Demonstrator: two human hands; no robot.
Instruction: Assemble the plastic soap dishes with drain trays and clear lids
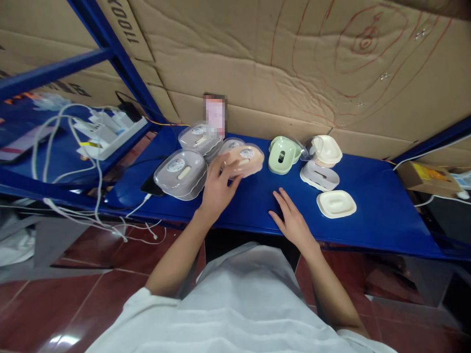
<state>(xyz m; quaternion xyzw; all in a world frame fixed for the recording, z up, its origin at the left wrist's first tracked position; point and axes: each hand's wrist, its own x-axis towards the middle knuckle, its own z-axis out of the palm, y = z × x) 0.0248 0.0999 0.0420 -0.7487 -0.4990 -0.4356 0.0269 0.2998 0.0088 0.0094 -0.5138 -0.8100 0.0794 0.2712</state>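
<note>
My left hand (218, 184) grips the left end of a peach plastic box (248, 162) with a clear lid and a round sticker, fingers over its top and thumb at the near side. Grey lidded boxes (184, 174) stand to its left and behind it. My right hand (293, 220) is over the near edge of the blue table, fingers stretched out, holding nothing. Beyond it are a light green slotted piece (281, 156) and a lilac-grey slotted tray (320, 176). A cream bowl-like piece (329, 149) and a flat cream oval piece (336, 204) lie at the right.
The blue table (382, 215) backs onto a cardboard wall (257, 63). A phone (215, 115) leans there, its screen blurred. White cables (97, 196) and a power strip (110, 130) lie at the left, near a blue metal frame (121, 63). A small cardboard box (429, 179) sits far right.
</note>
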